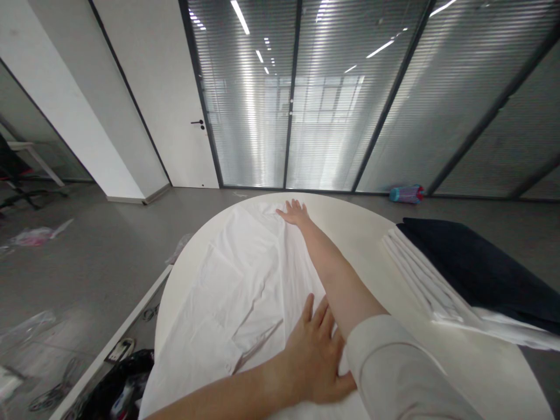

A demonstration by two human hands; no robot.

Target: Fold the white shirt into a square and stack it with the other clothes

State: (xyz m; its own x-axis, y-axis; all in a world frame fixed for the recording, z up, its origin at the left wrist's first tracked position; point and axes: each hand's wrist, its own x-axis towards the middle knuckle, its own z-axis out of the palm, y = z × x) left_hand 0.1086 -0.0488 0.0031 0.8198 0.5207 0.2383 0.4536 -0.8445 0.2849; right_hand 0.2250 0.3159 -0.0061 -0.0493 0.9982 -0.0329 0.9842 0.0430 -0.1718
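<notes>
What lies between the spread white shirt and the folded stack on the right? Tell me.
In the head view, only bare white tabletop separates the white shirt from the stack of folded clothes; the right forearm lies along the shirt's edge.

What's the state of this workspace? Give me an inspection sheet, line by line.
Surface: round white table.
Job's things: white shirt spread flat on the table.
Clutter: folded white stack and dark cloth at the table's right edge.
Hands: left hand flat on the shirt's near part; right hand flat on its far edge.
Cables: tangle on the floor at lower left.
Surroundings: glass wall with blinds, white door, plastic wrap on the floor.
</notes>
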